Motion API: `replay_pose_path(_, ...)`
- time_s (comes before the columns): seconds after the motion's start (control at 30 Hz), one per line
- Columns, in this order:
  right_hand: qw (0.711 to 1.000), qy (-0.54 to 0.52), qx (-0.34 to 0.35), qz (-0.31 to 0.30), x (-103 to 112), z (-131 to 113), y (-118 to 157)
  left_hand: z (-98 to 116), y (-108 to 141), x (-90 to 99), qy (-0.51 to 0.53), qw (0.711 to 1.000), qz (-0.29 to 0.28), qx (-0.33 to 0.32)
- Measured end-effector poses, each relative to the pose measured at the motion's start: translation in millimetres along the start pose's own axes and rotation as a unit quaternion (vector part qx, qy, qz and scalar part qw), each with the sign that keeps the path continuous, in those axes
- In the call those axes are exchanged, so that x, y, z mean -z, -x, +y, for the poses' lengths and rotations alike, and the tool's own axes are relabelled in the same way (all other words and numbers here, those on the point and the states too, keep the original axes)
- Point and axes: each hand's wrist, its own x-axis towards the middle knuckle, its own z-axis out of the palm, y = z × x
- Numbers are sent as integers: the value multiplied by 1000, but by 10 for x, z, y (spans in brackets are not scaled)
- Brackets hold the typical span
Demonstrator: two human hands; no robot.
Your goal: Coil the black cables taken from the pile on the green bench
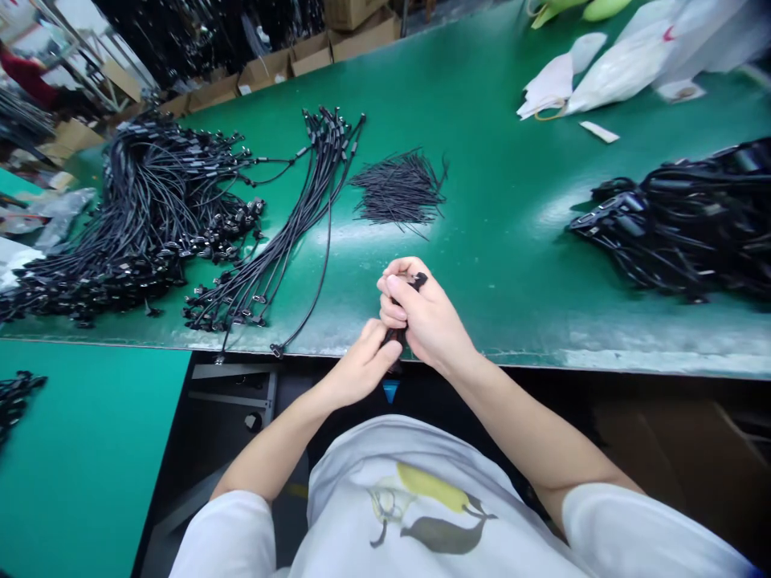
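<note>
Close to the table's front edge, my right hand [429, 315] is closed around a black cable [418, 281], whose dark end sticks out above the thumb. Just below it, my left hand [366, 363] is closed on the lower part of the same cable. Most of the cable is hidden by the fingers. Ahead of my hands lies a pile of short thin black ties [398, 189]. Left of that, a loose group of black cables [301, 213] with metal-tipped connectors stretches toward the front edge.
A large heap of black cables [150, 177] covers the table's left part. Folded black cables [692, 217] are piled at the right. White plastic bags [632, 72] lie at the back right. Cardboard boxes [365, 36] line the far edge. A person in red [27, 76] is at the far left.
</note>
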Motion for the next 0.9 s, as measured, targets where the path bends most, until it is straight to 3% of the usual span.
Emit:
replay_pose_path(0.1,999,3,10,-30,-15,10,8,20,-19,-38,144,989,7,30)
replay_pose_path(0.23,999,10,5,-49,-1,-22,-20,84,-9,-87,396,908,-38,130)
replay_pose_path(0.4,996,20,-17,-82,64,-94,-59,165,11,-41,493,849,-93,164)
replay_pose_path(0.57,995,21,-58,-81,114,-96,-98,170,-23,-163,552,804,-62,212)
replay_pose_path(0.67,993,63,-72,-68,199,-160,-127,110,-30,-236,545,803,-61,234)
replay_pose_path(0.73,983,176,-1,-45,293,-248,-107,47,-22,-209,497,837,-61,223)
replay_pose_path(0.77,961,266,65,-42,345,-296,-77,16,-18,-169,450,867,-57,207)
replay_pose_path(0.8,917,368,140,-57,396,-340,-35,-12,-14,-116,384,903,-50,187)
replay_pose_path(0.83,853,468,213,-92,443,-372,18,-33,-14,-57,303,937,-41,166)
replay_pose_path(0.9,687,627,312,-194,522,-388,136,-50,-22,54,133,981,-38,134)
